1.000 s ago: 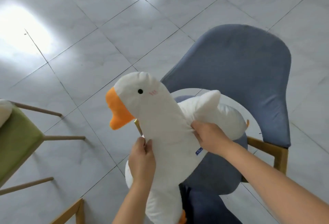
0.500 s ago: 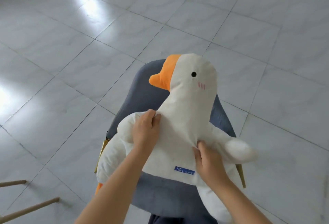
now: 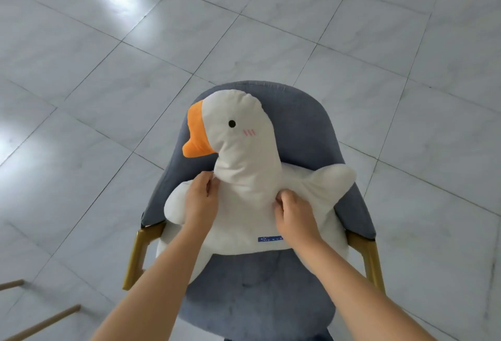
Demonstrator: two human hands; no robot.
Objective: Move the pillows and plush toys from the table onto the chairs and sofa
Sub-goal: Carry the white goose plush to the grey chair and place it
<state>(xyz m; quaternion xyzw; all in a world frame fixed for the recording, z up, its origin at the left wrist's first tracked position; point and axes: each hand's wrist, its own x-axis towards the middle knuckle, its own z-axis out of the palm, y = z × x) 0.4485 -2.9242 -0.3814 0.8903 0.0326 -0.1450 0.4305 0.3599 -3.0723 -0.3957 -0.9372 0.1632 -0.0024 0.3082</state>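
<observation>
A big white goose plush (image 3: 244, 167) with an orange beak sits upright on a blue-grey upholstered chair (image 3: 306, 129), its head leaning on the backrest and its beak pointing left. My left hand (image 3: 202, 199) pinches the plush at the left base of its neck. My right hand (image 3: 294, 211) grips the fabric of its body on the right, beside the wing. A small blue label shows on the plush between my wrists. The plush's lower end rests on the seat cushion (image 3: 252, 294).
The chair has golden wooden legs (image 3: 137, 254) on both sides. Two thin wooden legs of another piece of furniture (image 3: 40, 323) cross the bottom left corner. Glossy grey floor tiles (image 3: 108, 83) surround the chair.
The goose has come down from in front of the chair onto its seat, head now against the backrest. Both hands stayed on its body, and my view has centred over the chair.
</observation>
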